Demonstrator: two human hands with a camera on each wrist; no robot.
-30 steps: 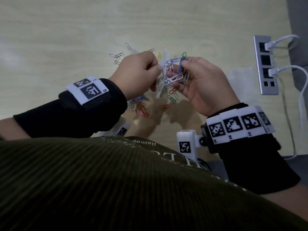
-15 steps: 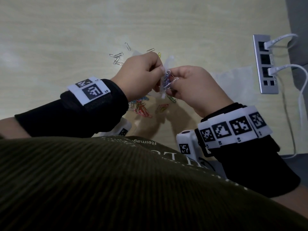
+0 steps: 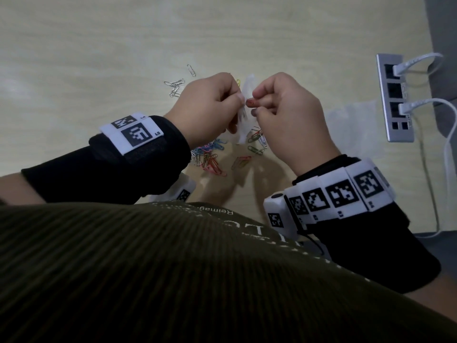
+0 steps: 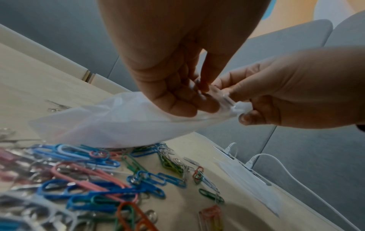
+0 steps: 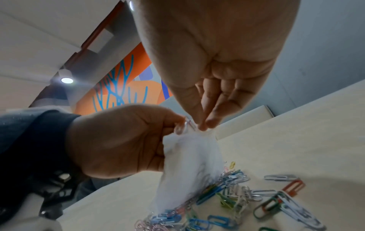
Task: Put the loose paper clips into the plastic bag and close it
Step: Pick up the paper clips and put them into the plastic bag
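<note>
A small white plastic bag [image 3: 243, 120] hangs above the table between my hands. My left hand [image 3: 232, 100] pinches one side of its mouth, fingers curled [image 4: 187, 100]. The right hand [image 3: 254, 103] pinches the other side of the mouth with thumb and fingertips [image 5: 205, 123]. A pale clip [image 5: 184, 127] sticks out of the mouth between the two hands. The bag [image 5: 189, 164] sags down to the table [image 4: 122, 123]. Loose coloured paper clips [image 3: 210, 158] lie below the hands [image 4: 88, 171] [image 5: 227, 201]. A few silver clips [image 3: 175, 86] lie farther out.
A metal power strip [image 3: 395, 97] with white cables [image 3: 418, 63] plugged in lies at the right. A pale sheet [image 3: 346, 115] lies beside it. The near table edge sits just below my wrists, against my torso.
A second ago my right hand held a handful of clips at the bag's mouth. It has since closed in on the bag, and the handful no longer shows in it.
</note>
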